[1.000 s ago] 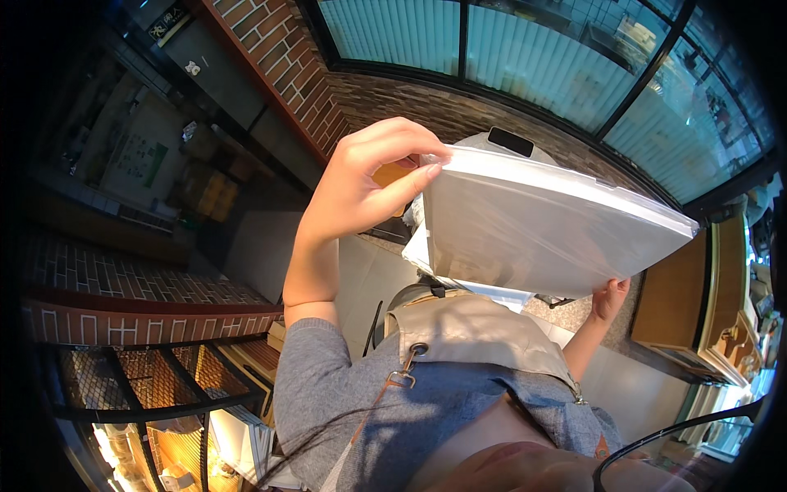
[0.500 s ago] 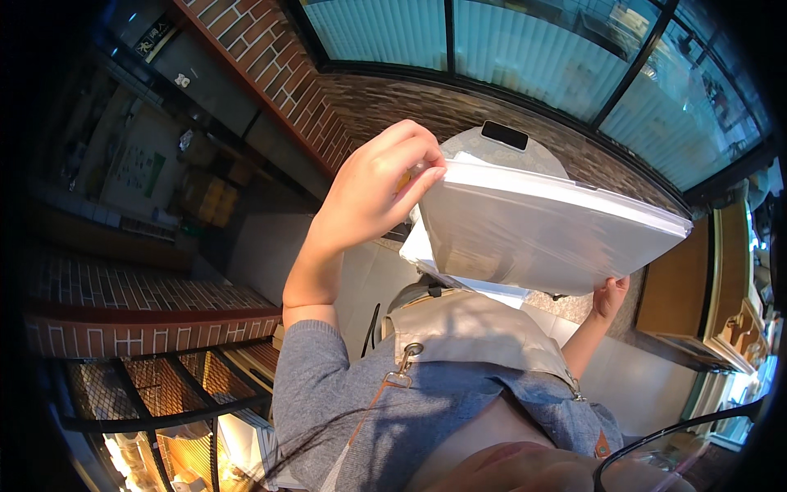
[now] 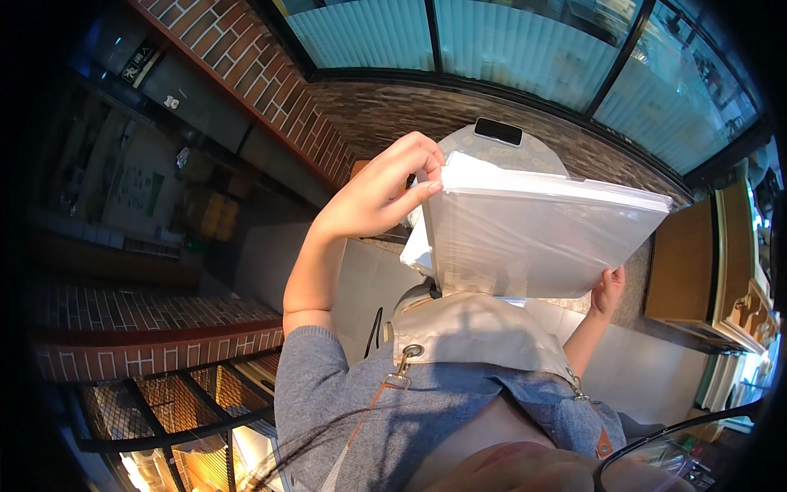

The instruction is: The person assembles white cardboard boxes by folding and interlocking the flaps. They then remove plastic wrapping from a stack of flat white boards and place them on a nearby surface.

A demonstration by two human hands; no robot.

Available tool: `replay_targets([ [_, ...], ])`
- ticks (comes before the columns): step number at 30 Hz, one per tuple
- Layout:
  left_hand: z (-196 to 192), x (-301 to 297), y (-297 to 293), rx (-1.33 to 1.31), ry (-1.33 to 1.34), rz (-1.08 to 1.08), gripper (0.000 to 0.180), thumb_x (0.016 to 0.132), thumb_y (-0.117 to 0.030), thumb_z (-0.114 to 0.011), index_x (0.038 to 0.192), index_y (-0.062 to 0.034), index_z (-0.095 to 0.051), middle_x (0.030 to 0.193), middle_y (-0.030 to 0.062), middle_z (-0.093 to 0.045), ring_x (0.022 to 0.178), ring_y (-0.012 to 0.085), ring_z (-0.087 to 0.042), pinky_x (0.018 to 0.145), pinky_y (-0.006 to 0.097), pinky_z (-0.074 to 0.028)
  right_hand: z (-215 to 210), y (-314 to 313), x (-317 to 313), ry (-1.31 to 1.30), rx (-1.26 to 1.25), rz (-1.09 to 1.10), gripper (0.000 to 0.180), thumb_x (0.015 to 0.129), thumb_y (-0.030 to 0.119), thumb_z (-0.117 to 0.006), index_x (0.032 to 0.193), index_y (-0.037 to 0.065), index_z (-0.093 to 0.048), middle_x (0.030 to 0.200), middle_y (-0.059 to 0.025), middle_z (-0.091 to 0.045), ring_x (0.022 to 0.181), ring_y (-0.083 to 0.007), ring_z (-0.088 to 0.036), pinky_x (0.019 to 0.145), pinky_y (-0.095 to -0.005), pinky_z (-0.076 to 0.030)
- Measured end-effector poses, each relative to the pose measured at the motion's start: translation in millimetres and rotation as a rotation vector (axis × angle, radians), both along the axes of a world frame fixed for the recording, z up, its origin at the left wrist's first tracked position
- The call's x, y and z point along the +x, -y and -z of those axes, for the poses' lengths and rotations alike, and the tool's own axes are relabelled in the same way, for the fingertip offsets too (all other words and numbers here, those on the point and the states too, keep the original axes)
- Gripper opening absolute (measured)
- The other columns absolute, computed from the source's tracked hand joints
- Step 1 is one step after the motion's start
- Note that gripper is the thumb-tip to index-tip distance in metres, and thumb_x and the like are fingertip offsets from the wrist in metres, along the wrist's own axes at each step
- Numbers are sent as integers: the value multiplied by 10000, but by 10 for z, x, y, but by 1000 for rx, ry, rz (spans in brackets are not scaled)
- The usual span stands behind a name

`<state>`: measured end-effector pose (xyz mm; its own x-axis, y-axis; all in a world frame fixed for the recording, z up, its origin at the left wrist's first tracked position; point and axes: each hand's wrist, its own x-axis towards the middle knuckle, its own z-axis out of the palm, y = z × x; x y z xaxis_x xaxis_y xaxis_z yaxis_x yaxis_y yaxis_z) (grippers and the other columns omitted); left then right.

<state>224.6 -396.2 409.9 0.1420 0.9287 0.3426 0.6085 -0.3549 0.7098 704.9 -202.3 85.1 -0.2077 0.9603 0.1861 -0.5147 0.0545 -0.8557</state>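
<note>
A clear plastic folder (image 3: 533,242) packed with white sheets is held up in front of me, its broad face toward me and its paper edges at the top. With fingertips and thumb, my left hand (image 3: 389,189) pinches its upper left corner. My right hand (image 3: 607,291) grips the lower right edge, its other fingers partly hidden behind the folder. More white paper (image 3: 416,252) shows at the lower left, behind the folder. A beige apron (image 3: 484,328) bulges just beneath it.
Behind the folder stands a round table (image 3: 541,157) with a dark-screened phone (image 3: 498,131) near its far edge. A wooden cabinet (image 3: 684,266) is at the right. Brick walls (image 3: 238,70) run along the left, and a black metal mesh rack (image 3: 176,402) stands at the lower left.
The folder has tipped so more of its broad face shows, and its right end has shifted slightly left. Both hands keep hold of it. The whole view has turned a little.
</note>
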Motion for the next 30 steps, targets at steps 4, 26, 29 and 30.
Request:
replay_targets([
  [4, 181, -196, -94, 27, 70, 142, 81, 957, -84, -614, 936, -26, -560, 1143, 89, -540, 1088, 171, -520, 909, 317, -463, -73, 33, -154, 45, -9, 40, 489, 932, 97, -686, 1373, -21, -511, 1334, -123, -609, 1212, -217, -587, 1045, -357, -447],
  [26, 991, -56, -590, 16, 1062, -242, 261, 1055, -223, -512, 846, -72, -550, 843, 54, -666, 692, 107, -630, 690, 252, -556, -156, 123, -512, 34, -108, -15, 522, 977, 80, -613, 1457, -14, -429, 1398, -101, -561, 1255, -186, -545, 1064, -325, -432],
  [29, 1036, -251, -595, -58, 1375, -24, 254, 1052, -259, -526, 855, -99, -535, 755, 17, -591, 615, 77, -545, 585, 207, -487, -86, 136, -645, -30, -152, -42, 494, 989, 82, -595, 1449, -10, -439, 1377, -101, -577, 1224, -175, -565, 1051, -317, -442],
  [30, 1096, -325, -644, -62, 1499, 31, 257, 1053, -264, -525, 853, -102, -528, 727, 4, -558, 592, 70, -509, 558, 202, -461, -85, 123, -702, -20, -140, -50, 485, 991, 86, -594, 1443, -9, -445, 1366, -100, -584, 1211, -172, -574, 1042, -314, -450],
])
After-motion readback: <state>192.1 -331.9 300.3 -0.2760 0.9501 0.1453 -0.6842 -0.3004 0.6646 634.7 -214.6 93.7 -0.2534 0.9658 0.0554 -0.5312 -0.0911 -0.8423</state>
